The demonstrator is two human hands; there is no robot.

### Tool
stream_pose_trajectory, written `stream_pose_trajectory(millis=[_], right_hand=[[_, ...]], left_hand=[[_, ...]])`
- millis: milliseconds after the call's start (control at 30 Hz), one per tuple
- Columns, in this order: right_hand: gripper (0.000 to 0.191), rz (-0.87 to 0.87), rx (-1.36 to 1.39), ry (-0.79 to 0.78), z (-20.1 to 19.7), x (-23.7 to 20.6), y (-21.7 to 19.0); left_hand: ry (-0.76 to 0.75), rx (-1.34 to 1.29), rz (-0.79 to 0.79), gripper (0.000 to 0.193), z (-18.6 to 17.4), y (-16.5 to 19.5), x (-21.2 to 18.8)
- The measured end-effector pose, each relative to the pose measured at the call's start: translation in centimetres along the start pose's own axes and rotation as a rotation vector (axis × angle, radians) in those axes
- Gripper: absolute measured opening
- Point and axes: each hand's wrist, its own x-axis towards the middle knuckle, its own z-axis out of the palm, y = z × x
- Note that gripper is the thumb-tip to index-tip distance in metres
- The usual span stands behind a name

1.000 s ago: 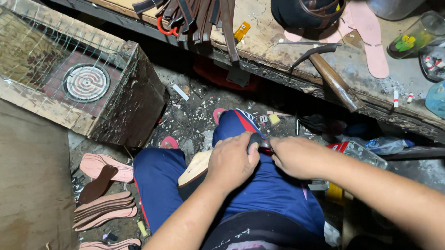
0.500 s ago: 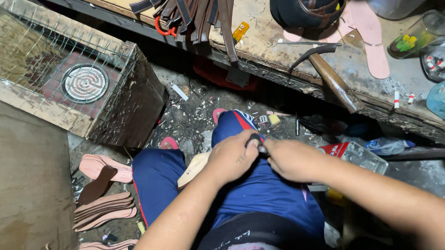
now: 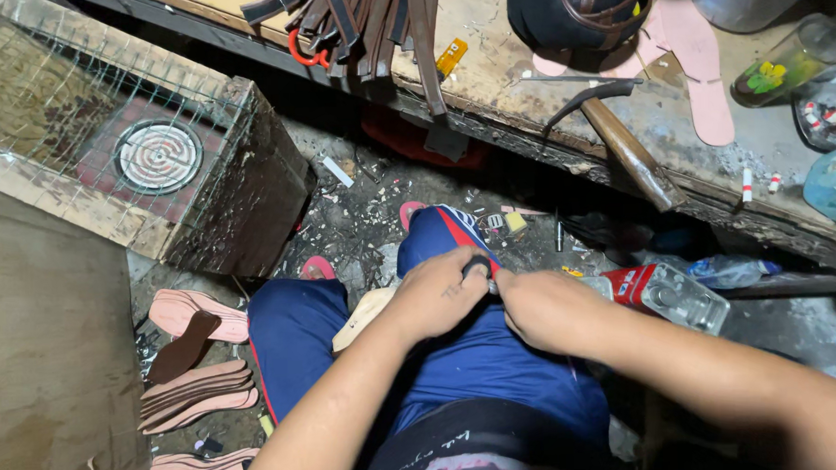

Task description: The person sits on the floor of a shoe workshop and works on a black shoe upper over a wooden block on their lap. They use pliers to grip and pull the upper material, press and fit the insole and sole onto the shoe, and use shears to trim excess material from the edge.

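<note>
Cluttered workbench [image 3: 561, 82] far; we see left hand [image 3: 436, 295] and right hand [image 3: 538, 307] meeting over the lap, both pinching a small dark piece [image 3: 479, 265].

Hammer [image 3: 618, 131] on workbench [image 3: 514, 65], pink insoles [image 3: 196, 386] below.

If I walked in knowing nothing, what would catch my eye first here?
Probably the two bare hands meeting over the lap in blue trousers: the left hand and right hand pinch a small dark object between them. Next, the hammer lying on the worn workbench above, beside pink insoles and a bundle of dark leather straps. At far left, a stack of pink soles lies on the littered floor.
</note>
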Motion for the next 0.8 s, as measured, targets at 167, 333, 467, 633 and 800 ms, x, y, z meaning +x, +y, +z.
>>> stream_pose_trajectory(millis=[167, 333, 467, 633, 800], right_hand=[[0.026, -0.206, 0.119, 0.175, -0.9, 0.5, 1.0], [0.035, -0.105, 0.149, -0.119, -3.9, 1.1, 2.7], [0.035, -0.148, 0.118, -0.219, -5.4, 1.1, 2.4], [0.03, -0.089, 0.045, -0.141, -3.9, 0.0, 1.4], [0.033, -0.119, 0.026, -0.021, -1.8, -0.3, 1.0]], left_hand=[[0.066, 0.175, -0.026, 0.035, 0.2, 0.6, -0.1], [0.077, 0.235, 0.032, 0.035, 0.7, 0.7, -0.7], [0.1, 0.259, 0.078, 0.035, 1.3, 0.6, -0.9], [0.09, 0.24, 0.118, 0.032, 1.3, 0.3, -1.2], [0.117, 0.055, 0.198, 0.035, 0.4, -0.1, -0.8]])
